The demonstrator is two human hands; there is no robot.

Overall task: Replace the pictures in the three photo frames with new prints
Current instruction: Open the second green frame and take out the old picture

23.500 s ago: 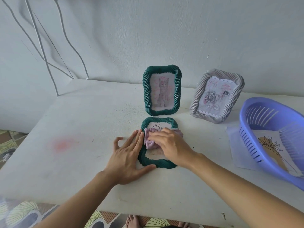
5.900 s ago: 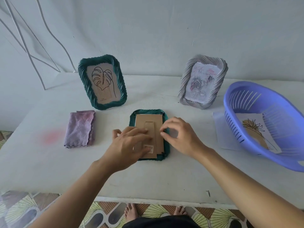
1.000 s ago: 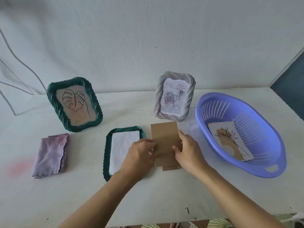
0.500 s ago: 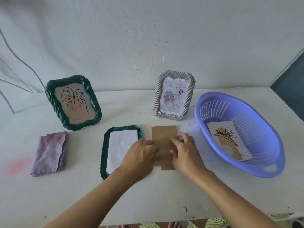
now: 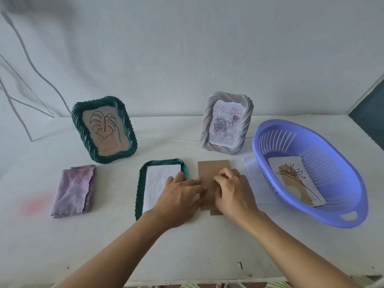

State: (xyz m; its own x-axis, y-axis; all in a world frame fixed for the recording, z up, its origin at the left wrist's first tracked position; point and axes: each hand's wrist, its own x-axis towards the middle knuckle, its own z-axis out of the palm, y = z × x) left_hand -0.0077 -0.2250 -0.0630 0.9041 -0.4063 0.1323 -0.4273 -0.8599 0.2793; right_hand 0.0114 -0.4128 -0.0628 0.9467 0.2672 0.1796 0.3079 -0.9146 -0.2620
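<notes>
Purple cloth (image 5: 72, 190) left, lilac basket (image 5: 324, 220) right, silver frame (image 5: 226, 123) behind backing (image 5: 209, 169)

Open tabletop (image 5: 187, 256) in front, basket (image 5: 324, 219) right, green frame (image 5: 129, 132) and grey frame (image 5: 205, 125) upright behind, cloth (image 5: 72, 190) left

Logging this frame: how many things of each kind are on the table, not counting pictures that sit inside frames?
Photo frames: 3 (standing green frame, lying green frame, grey frame)
Cardboard backing: 1
Purple cloth: 1
Basket: 1
Loose print in the basket: 1
White sheet by the basket: 1
Total: 8
</notes>
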